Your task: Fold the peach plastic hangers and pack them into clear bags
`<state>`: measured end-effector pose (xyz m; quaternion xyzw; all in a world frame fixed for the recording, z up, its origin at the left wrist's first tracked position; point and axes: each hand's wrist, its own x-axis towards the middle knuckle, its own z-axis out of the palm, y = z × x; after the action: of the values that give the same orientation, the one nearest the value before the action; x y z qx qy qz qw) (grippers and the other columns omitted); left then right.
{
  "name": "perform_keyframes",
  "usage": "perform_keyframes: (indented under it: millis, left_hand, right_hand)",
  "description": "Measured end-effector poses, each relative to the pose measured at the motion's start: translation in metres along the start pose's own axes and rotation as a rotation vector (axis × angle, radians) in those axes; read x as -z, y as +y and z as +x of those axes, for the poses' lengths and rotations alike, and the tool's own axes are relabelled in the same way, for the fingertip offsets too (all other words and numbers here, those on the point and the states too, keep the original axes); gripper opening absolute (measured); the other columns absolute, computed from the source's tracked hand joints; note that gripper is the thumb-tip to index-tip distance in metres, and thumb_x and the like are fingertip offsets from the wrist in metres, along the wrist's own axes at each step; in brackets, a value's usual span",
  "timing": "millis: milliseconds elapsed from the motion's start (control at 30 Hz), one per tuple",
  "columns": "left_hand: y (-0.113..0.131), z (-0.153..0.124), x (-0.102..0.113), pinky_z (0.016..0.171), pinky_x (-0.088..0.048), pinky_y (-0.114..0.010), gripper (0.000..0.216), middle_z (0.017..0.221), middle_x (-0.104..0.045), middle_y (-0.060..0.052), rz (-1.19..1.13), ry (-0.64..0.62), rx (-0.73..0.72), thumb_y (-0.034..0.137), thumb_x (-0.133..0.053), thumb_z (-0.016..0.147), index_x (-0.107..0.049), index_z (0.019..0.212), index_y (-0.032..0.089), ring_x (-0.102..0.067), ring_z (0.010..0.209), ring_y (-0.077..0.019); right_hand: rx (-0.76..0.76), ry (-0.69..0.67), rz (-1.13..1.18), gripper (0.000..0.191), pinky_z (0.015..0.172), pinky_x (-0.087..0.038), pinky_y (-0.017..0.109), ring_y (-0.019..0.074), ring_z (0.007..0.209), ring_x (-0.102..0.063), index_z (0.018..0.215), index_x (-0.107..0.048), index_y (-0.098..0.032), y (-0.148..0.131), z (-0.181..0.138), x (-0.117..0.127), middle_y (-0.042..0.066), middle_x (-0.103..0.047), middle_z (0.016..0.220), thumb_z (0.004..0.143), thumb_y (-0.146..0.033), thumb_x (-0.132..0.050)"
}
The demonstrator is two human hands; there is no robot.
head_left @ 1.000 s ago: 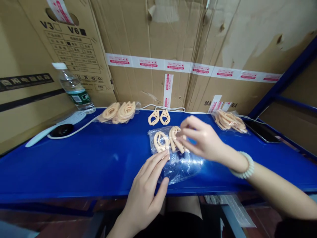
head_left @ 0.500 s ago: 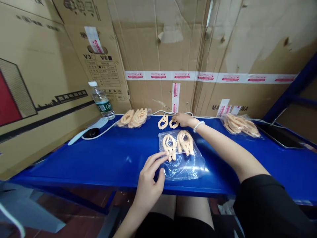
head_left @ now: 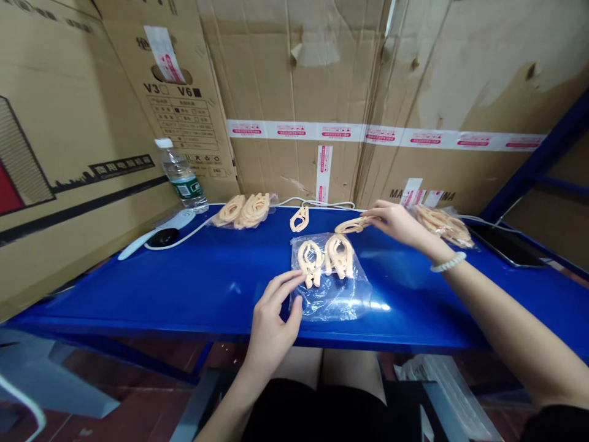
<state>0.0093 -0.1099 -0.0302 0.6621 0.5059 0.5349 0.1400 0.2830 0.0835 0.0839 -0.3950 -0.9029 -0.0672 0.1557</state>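
Note:
Two beige folding hangers, a left one (head_left: pixel 311 270) and a right one (head_left: pixel 341 265), lie side by side at a clear plastic bag (head_left: pixel 329 302); whether inside or on top I cannot tell. My left hand (head_left: pixel 276 316) rests its fingertips at the lower end of the left one, thumb spread apart. Farther back, my right hand (head_left: pixel 399 226) grips one end of another folding hanger (head_left: pixel 352 226), held sideways just beyond the bag. A loose folding hanger (head_left: pixel 304 215) lies by itself near the back edge of the blue table (head_left: pixel 193 294).
Bagged hangers lie in a left bundle (head_left: pixel 251 210) and a right bundle (head_left: pixel 444 226). A water bottle (head_left: pixel 181 178), a pale blue handled object (head_left: pixel 156 233) and a black round item (head_left: pixel 164 237) stand left. At right is a dark tablet (head_left: pixel 506 244). Cardboard (head_left: pixel 285 80) walls the back; a white cable runs along it.
My right hand has picked up one of the two loose hangers and carried it right and towards me, turning it sideways. My left hand stays at the bag. The view has shifted slightly.

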Motion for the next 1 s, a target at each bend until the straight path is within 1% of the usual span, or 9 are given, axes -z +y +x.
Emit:
perform_keyframes:
  millis: [167, 233, 333, 400, 500, 600, 800, 900, 1000]
  left_hand:
    - [-0.001, -0.002, 0.000, 0.104, -0.054, -0.045, 0.034, 0.128, -0.067, -0.009, 0.018, 0.021, -0.054, 0.016, -0.051, 0.095, -0.069, 0.123, 0.024, -0.062, 0.124, -0.0259]
    - [-0.001, -0.002, 0.000, 0.104, -0.054, -0.045, 0.035, 0.128, -0.067, -0.008, 0.012, 0.027, -0.059, 0.015, -0.050, 0.096, -0.068, 0.124, 0.025, -0.062, 0.123, -0.0253]
    - [-0.002, -0.002, -0.001, 0.106, -0.054, -0.044, 0.038, 0.132, -0.065, -0.008, -0.021, 0.014, -0.034, 0.014, -0.049, 0.097, -0.065, 0.129, 0.025, -0.061, 0.124, -0.0246]
    - [-0.002, -0.002, -0.002, 0.106, -0.054, -0.044, 0.040, 0.135, -0.063, -0.008, -0.043, 0.003, -0.018, 0.013, -0.049, 0.097, -0.063, 0.132, 0.026, -0.061, 0.125, -0.0246]
    - [-0.002, -0.003, -0.002, 0.107, -0.054, -0.044, 0.040, 0.137, -0.062, -0.009, -0.051, 0.005, -0.016, 0.013, -0.049, 0.097, -0.062, 0.133, 0.025, -0.060, 0.127, -0.0248]
    - [-0.002, -0.003, -0.002, 0.107, -0.054, -0.044, 0.039, 0.136, -0.062, -0.009, -0.048, 0.024, -0.025, 0.013, -0.048, 0.097, -0.062, 0.132, 0.024, -0.061, 0.126, -0.0248]
    - [-0.001, -0.002, -0.001, 0.107, -0.054, -0.046, 0.040, 0.133, -0.064, -0.009, -0.019, 0.031, -0.059, 0.012, -0.049, 0.095, -0.064, 0.131, 0.024, -0.062, 0.124, -0.0261]
    - [0.000, -0.001, -0.001, 0.107, -0.053, -0.046, 0.041, 0.133, -0.065, -0.009, 0.003, 0.031, -0.089, 0.012, -0.050, 0.095, -0.063, 0.132, 0.025, -0.060, 0.125, -0.0260]
    - [0.001, 0.000, 0.000, 0.107, -0.052, -0.045, 0.040, 0.132, -0.065, -0.008, 0.030, 0.024, -0.101, 0.012, -0.051, 0.095, -0.063, 0.131, 0.026, -0.059, 0.126, -0.0259]
  right_hand:
    - [0.127, 0.539, 0.055, 0.008, 0.070, -0.054, 0.034, 0.0194, 0.077, -0.067, 0.101, -0.067, -0.023, -0.073, -0.059, 0.039, 0.005, -0.069, 0.089, 0.096, -0.023, -0.061]
    - [0.129, 0.619, 0.065, 0.011, 0.069, -0.055, 0.032, 0.0175, 0.072, -0.065, 0.099, -0.064, -0.027, -0.112, -0.086, 0.050, 0.001, -0.068, 0.082, 0.092, -0.018, -0.067]
    - [0.149, 0.489, 0.108, 0.014, 0.065, -0.056, 0.031, 0.0183, 0.075, -0.066, 0.103, -0.064, -0.027, -0.158, -0.115, 0.050, 0.004, -0.070, 0.089, 0.094, -0.017, -0.062]
    - [0.269, 0.366, 0.095, 0.021, 0.056, -0.054, 0.034, 0.0201, 0.069, -0.064, 0.102, -0.067, -0.023, -0.175, -0.120, 0.040, 0.006, -0.069, 0.083, 0.098, -0.015, -0.048]
    - [0.455, 0.336, -0.029, 0.028, 0.047, -0.046, 0.038, 0.0202, 0.055, -0.052, 0.083, -0.071, -0.018, -0.184, -0.104, 0.014, 0.005, -0.060, 0.066, 0.094, -0.009, -0.047]
    - [0.503, 0.382, -0.192, 0.026, 0.049, -0.048, 0.037, 0.0197, 0.056, -0.052, 0.075, -0.071, -0.018, -0.186, -0.080, -0.016, 0.005, -0.060, 0.065, 0.092, -0.010, -0.052]
    - [0.333, 0.273, -0.339, 0.028, 0.067, -0.059, 0.038, 0.0251, 0.081, -0.065, 0.113, -0.070, -0.008, -0.186, -0.060, -0.058, 0.015, -0.072, 0.092, 0.095, -0.010, -0.048]
    - [0.378, 0.247, -0.226, 0.030, 0.075, -0.059, 0.039, 0.0258, 0.090, -0.064, 0.119, -0.066, -0.007, -0.181, -0.063, -0.050, 0.017, -0.072, 0.098, 0.097, -0.011, -0.047]
    - [0.440, 0.241, -0.030, 0.030, 0.079, -0.056, 0.040, 0.0240, 0.088, -0.060, 0.112, -0.066, -0.009, -0.166, -0.054, -0.020, 0.014, -0.069, 0.093, 0.097, -0.006, -0.041]
